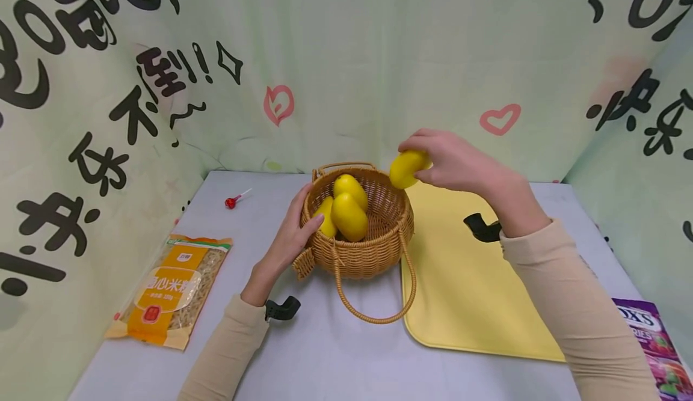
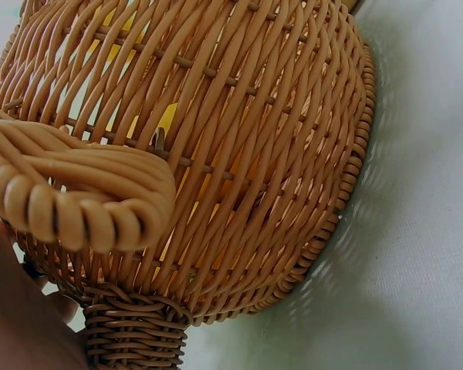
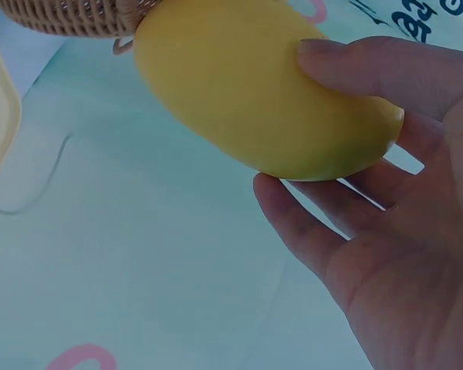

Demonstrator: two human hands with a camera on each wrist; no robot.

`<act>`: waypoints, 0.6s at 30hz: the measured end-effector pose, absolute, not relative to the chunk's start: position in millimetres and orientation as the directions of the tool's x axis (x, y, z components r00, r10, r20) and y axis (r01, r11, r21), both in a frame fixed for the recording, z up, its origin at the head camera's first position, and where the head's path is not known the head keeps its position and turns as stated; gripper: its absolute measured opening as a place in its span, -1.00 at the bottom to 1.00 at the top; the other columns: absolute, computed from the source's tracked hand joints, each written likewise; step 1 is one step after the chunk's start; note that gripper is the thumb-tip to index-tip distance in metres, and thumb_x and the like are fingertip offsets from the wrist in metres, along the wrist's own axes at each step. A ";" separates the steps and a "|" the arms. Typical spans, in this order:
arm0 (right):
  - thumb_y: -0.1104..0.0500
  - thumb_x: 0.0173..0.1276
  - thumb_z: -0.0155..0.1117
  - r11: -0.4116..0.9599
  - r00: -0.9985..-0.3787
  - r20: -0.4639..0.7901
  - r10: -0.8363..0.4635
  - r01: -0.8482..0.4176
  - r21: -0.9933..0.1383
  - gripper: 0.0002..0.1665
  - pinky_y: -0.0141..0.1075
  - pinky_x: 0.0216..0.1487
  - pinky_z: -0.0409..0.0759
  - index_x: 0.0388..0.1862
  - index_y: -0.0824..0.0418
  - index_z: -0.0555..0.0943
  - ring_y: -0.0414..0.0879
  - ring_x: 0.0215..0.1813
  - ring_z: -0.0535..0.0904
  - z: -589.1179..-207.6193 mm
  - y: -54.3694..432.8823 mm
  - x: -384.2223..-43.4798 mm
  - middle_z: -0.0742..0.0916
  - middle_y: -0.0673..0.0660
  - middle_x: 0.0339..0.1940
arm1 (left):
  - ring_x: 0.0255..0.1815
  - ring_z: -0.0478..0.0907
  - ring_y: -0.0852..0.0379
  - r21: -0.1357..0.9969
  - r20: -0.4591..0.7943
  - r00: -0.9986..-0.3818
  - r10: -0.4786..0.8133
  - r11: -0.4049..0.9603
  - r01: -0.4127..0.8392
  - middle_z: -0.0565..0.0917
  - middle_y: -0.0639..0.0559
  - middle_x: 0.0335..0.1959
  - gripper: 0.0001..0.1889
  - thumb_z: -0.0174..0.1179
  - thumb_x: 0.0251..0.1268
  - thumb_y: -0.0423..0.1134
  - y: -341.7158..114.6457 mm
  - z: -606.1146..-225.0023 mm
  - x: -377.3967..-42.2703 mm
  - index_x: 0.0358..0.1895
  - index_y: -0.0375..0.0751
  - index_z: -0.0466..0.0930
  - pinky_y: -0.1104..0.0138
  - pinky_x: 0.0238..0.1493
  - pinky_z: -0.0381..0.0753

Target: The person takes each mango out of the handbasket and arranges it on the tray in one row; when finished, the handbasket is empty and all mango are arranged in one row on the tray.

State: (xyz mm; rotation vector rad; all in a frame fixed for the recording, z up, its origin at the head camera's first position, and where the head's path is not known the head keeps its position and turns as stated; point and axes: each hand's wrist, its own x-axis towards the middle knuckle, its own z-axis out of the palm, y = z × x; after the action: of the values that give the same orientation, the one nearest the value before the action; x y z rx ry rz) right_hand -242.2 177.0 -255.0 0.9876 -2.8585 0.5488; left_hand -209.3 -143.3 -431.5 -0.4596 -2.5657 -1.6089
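A round wicker basket (image 1: 373,260) stands on the table with three yellow mangoes (image 1: 349,217) showing inside, towards its left. My left hand (image 1: 289,232) holds the basket by its left side, thumb at the rim; the left wrist view shows the woven wall (image 2: 239,154) close up, hiding most of the fingers. Another mango (image 1: 408,169) is in my right hand (image 1: 452,160), raised by the basket's back right rim. Seen from the right wrist, thumb and fingers pinch one end of that mango (image 3: 239,85), whose lower end has a greenish tint.
Right of the basket lies a yellow mat (image 1: 465,305), partly under my right arm. A rice bag (image 1: 170,293) and a red lollipop (image 1: 231,201) lie on the left. The basket's handle (image 1: 373,318) hangs forward. A purple package (image 1: 655,347) sits at the right edge.
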 end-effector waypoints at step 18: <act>0.39 0.18 0.33 0.745 -0.813 0.232 -0.535 -0.583 -0.324 -0.50 -0.03 0.10 0.56 0.15 0.29 0.61 0.08 0.07 0.56 -260.8 198.1 -241.0 0.65 0.17 0.12 | 0.65 -0.06 -0.04 0.865 0.229 -0.950 0.210 0.404 0.298 -0.04 0.13 0.65 -0.23 0.02 0.39 0.13 -143.5 -430.9 -208.5 0.59 0.35 -0.12 -0.20 0.54 0.05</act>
State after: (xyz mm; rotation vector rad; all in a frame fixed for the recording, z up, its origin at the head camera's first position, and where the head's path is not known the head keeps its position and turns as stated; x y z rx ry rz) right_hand -241.0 198.1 -260.8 0.9062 -2.8174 0.5860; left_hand -208.5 -143.5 -430.9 -0.4643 -2.5612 -1.6050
